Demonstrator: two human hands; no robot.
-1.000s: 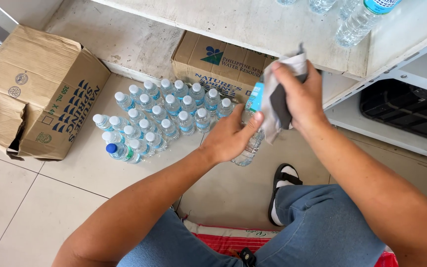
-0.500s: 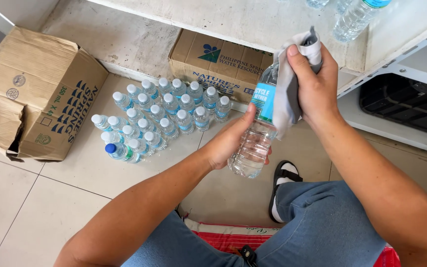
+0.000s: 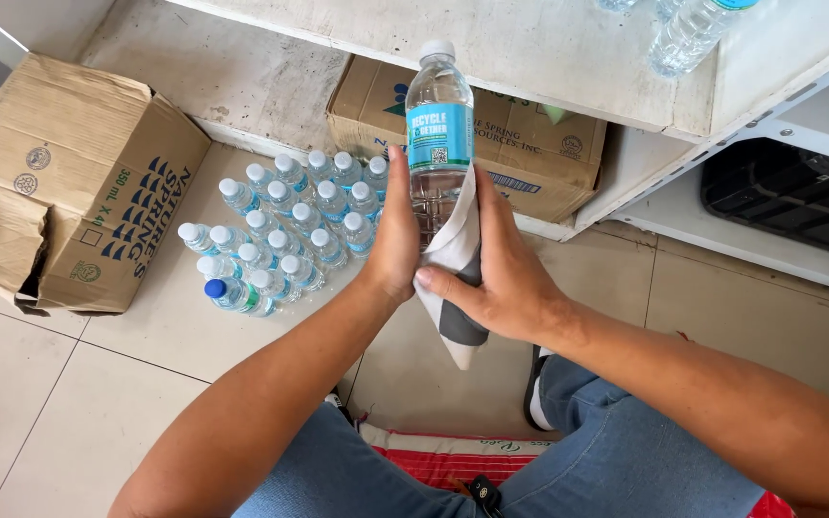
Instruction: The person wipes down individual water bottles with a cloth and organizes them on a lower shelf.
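Since bottle (image 3: pixel 438 144) rose upright | both hands' fingers (image 3: pixel 487 230) clasp cloth (image 3: pixel 458 288) round it

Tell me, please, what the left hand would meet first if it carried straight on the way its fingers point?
Probably the cardboard box under the shelf, though depth is unclear; the left hand already grips the water bottle.

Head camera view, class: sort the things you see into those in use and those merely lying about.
In use: water bottle, cloth, left hand, right hand.

Lying about: bottles on floor, open carton, carton under shelf, shelf bottle, black crate.
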